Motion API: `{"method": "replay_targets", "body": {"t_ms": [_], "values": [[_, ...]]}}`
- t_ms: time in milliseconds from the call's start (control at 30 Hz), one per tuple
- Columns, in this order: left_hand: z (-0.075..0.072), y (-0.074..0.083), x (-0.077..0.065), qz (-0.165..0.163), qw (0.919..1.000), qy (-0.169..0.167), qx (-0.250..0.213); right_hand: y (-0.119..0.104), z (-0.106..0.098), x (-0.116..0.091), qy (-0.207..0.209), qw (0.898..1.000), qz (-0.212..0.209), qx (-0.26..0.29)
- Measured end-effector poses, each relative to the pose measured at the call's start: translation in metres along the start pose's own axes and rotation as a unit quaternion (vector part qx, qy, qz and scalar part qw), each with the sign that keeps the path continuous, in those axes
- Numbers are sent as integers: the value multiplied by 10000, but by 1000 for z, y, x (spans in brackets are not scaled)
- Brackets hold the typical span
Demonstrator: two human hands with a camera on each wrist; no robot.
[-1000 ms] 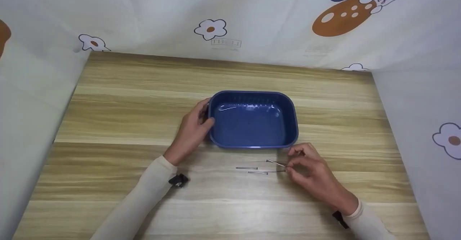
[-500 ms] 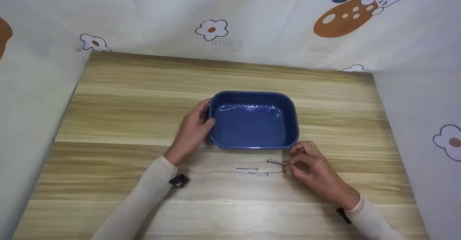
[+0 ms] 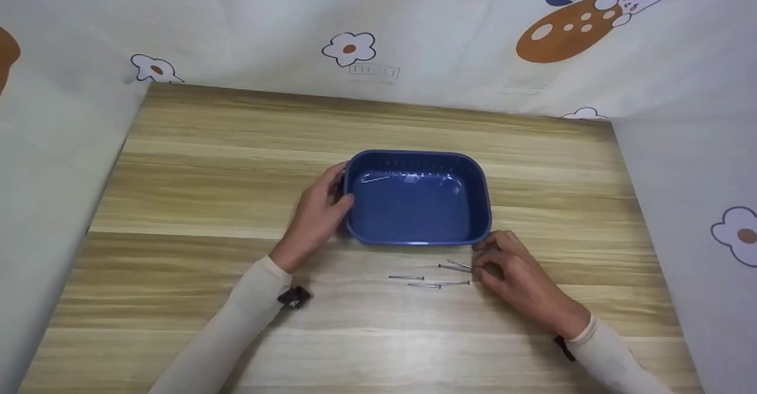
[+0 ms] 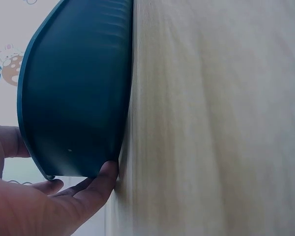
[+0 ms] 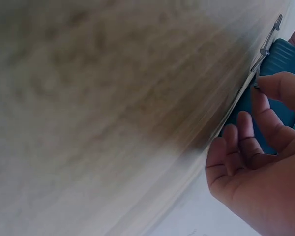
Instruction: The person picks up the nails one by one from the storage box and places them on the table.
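Note:
A deep blue plastic basin (image 3: 414,204) with rounded corners stands on the table. My left hand (image 3: 313,216) grips its left side, thumb at the rim and fingers along the outer wall (image 4: 78,88). By the front right corner, my right hand (image 3: 514,275) pinches the ends of two thin metal nails (image 3: 455,267) between thumb and forefinger. A small dark end of a nail (image 5: 257,87) shows at those fingertips in the right wrist view. Left of that hand lie three more nails: one nail (image 3: 406,277) apart, a second nail (image 3: 423,286) beside a third nail (image 3: 454,283).
The wood-grain table (image 3: 236,181) reaches back to a pale printed sheet (image 3: 266,33) that hangs behind it and at both sides. A black strap piece (image 3: 294,297) sits at my left wrist.
My right hand has shifted slightly right and its fingertips have drawn clear of the nail lying below. The two nails at its fingers now fan apart. My left hand keeps its hold on the basin.

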State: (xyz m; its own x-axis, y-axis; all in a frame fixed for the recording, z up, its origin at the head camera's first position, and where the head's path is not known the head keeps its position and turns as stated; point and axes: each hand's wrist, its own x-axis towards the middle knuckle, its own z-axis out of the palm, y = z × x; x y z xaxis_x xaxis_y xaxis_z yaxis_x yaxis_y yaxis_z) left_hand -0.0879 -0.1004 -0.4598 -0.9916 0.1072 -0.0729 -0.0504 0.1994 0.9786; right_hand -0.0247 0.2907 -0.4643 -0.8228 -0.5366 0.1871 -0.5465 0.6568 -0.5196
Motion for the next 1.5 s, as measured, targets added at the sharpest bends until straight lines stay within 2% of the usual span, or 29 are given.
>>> {"method": "replay_targets", "body": {"t_ms": [133,433,600,733,867,1000,1167,1500], "values": [[0,0,1,-14,10000,3,35,2,1,0,59,9997,-129,-221],[1,0,1,97,9999,20,45,4,1,1,205,9985,-419,-296],[0,-1,1,144,9999,25,31,3,-2,1,173,9996,-135,-175],[0,-1,1,138,9999,21,39,2,-6,1,194,9991,345,177],[0,-2,1,93,9999,52,76,-1,-12,2,479,9936,773,675],[0,-2,1,123,9999,75,40,-3,-16,4,1060,9863,869,922],[0,-2,1,138,9999,97,12,-6,-19,6,1581,9792,717,1051],[1,-1,1,36,9999,73,-67,-4,-12,10,1861,9776,294,938]]}}
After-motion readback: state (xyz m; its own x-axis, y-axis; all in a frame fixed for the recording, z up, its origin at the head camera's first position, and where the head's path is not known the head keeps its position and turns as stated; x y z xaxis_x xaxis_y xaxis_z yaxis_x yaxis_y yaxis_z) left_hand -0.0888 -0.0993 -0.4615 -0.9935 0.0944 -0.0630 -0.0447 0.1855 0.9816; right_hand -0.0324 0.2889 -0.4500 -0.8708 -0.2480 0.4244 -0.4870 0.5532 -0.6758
